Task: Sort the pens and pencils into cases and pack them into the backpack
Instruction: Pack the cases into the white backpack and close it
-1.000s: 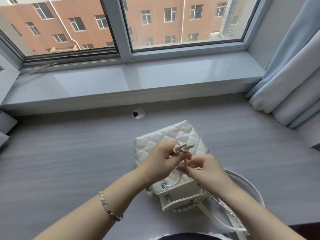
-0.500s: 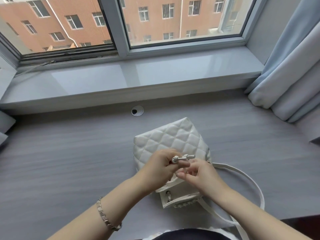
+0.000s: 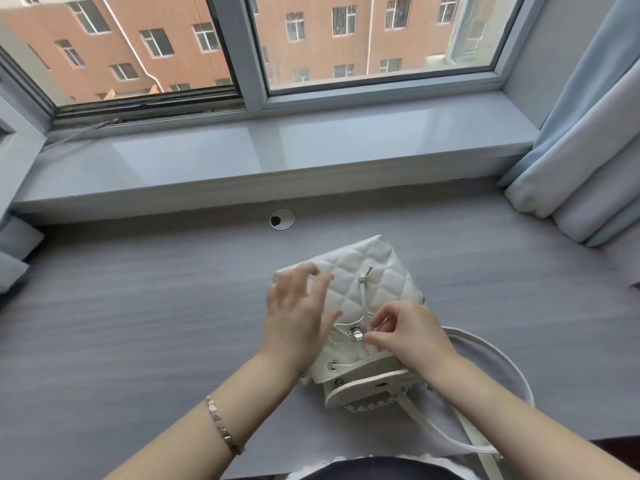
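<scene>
Backpack [image 3: 374, 268], white and quilted, lies on its back on the grey tabletop [image 3: 138, 323] close in front of the person, with its mouth turned toward them. No pens, pencils or cases show anywhere, so I take this for the closing-up stage. The drawstring [image 3: 362, 299] runs from the gathered mouth up across the quilted face to a small knot, and a silver stud [image 3: 356, 332] sits at the gather. The right hand [image 3: 412, 336] is curled, thumb and forefinger pinched together just beside that stud, seemingly on the drawstring, though the contact is too small to be sure. The left hand [image 3: 294, 317] is spread and blurred over the left part of the quilted face, holding nothing; I cannot tell whether it touches. To do this well, I'd lay that left palm flat on the bag to steady it while the right draws the cord snug and even. Then the loose tail wants tucking aside before the flap [image 3: 363, 388], now lying open toward the person, comes over the stud. The strap [image 3: 491, 348] loops out to the right on the tabletop and should stay clear of the flap. Beyond are a cable grommet [image 3: 281, 219], the window sill [image 3: 277, 150] and a pale curtain [image 3: 588, 150].
</scene>
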`<state>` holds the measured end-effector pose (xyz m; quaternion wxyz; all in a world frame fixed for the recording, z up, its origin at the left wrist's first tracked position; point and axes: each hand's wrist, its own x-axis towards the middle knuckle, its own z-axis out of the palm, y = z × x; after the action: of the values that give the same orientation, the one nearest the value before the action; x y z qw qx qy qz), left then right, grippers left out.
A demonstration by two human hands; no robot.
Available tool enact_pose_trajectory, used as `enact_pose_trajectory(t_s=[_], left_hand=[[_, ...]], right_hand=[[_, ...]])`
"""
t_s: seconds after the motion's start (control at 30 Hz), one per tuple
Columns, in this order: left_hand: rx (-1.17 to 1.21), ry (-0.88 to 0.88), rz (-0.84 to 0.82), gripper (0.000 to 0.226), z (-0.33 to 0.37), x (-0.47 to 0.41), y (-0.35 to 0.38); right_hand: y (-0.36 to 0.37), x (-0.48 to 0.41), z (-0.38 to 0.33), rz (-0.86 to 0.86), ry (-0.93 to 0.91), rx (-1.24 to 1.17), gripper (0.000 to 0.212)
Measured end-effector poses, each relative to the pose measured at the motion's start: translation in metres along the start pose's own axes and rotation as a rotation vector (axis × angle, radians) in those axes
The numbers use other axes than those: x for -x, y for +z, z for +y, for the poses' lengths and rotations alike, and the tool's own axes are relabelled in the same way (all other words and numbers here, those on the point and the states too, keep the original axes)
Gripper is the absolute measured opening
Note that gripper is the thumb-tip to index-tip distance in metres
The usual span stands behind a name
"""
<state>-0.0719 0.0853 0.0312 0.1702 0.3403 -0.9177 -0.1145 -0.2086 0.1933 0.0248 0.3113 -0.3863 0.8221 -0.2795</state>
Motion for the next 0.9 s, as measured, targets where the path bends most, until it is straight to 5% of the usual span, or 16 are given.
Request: enact_pose_trajectory(t_s=[0.07, 0.13, 0.3, 0.37, 0.43, 0.5, 0.67, 0.9], left_hand=[[0.024, 0.192, -0.218, 0.048, 0.007, 0.001, 0.001], [0.119, 0.137, -0.437, 0.043, 0.012, 0.002, 0.005], [0.227, 0.011, -0.466, 0.009, 0.009, -0.012, 0.011], [0.277, 0.008, -0.509, 0.024, 0.008, -0.018, 0.01], [0.373, -0.069, -0.54, 0.03, 0.007, -0.019, 0.009], [0.453, -0.14, -0.582, 0.013, 0.004, -0.019, 0.008], [0.59, -0.227, -0.665, 0.024, -0.001, -0.022, -0.003], [0.542, -0.177, -0.659, 0.029, -0.004, -0.021, 0.0]], right_hand=[[-0.001, -0.001, 0.0, 0.009, -0.005, 0.006, 0.018], [-0.004, 0.0, 0.001, -0.006, -0.045, 0.029, 0.018], [-0.02, 0.021, 0.008, -0.219, -0.3, -0.038, 0.023], [-0.021, 0.03, 0.019, -0.343, -0.382, 0.135, 0.028], [-0.016, 0.036, 0.029, -0.277, -0.421, 0.162, 0.014], [-0.013, 0.035, 0.03, -0.141, -0.429, 0.055, 0.009], [-0.012, 0.005, 0.002, 0.033, -0.363, -0.108, 0.027], [-0.011, -0.033, 0.001, -0.061, -0.237, -0.118, 0.042]])
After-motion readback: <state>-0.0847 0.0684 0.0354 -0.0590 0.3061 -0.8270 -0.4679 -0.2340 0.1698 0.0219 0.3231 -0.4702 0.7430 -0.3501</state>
